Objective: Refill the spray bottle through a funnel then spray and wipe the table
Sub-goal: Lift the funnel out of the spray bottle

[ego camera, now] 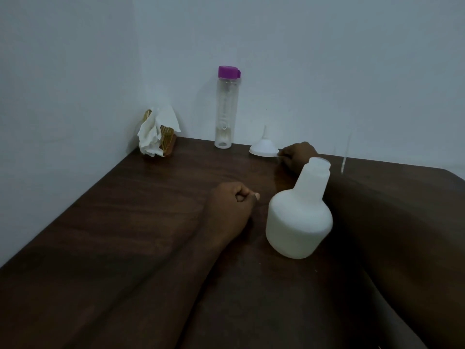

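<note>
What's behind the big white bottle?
Behind the white spray bottle is the right hand, which pinches the rim of the upside-down funnel. The bottle's neck covers the wrist, so that part cannot be seen.

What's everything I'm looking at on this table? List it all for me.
spray bottle: one, white, upright mid-table, neck open, no sprayer on it
funnel: one, white, upside down near the back wall
water bottle: one, clear with purple lid, upright against the back wall
tissue: one bunch, white, stuffed in the holder
holder: one, brown, back left corner
thin tube: one, clear, far right; too faint to identify
table: one, dark brown wood
wall: pale, two sides meeting at the corner
left hand: fingers curled, holding nothing, left of the spray bottle
right hand: pinches the funnel's rim
</note>
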{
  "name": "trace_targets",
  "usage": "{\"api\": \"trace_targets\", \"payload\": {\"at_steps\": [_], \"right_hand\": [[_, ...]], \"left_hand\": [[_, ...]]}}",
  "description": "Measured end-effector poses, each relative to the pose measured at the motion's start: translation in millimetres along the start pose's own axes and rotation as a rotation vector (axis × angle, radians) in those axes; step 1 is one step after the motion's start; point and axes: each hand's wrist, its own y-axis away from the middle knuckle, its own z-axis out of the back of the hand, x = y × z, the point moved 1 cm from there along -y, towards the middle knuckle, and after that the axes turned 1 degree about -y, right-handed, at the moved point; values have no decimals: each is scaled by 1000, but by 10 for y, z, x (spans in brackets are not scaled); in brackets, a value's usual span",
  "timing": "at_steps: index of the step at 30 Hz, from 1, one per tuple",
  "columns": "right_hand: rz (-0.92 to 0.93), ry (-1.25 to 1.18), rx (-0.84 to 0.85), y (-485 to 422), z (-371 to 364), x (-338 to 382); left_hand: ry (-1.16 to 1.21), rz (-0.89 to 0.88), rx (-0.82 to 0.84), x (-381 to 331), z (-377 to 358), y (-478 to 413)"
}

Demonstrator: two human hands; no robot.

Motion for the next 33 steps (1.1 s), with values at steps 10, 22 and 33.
{"api": "trace_targets", "payload": {"at_steps": [10, 22, 33], "right_hand": [[-45, 27, 8, -194, -97, 88], [20, -49, 45, 168, 81, 139], [156, -74, -105, 1557, 444, -301]], "left_hand": [[-11, 2, 23, -28, -10, -3], [-32, -20, 5, -30, -1, 2], [-25, -72, -59, -172, 39, 90]]}}
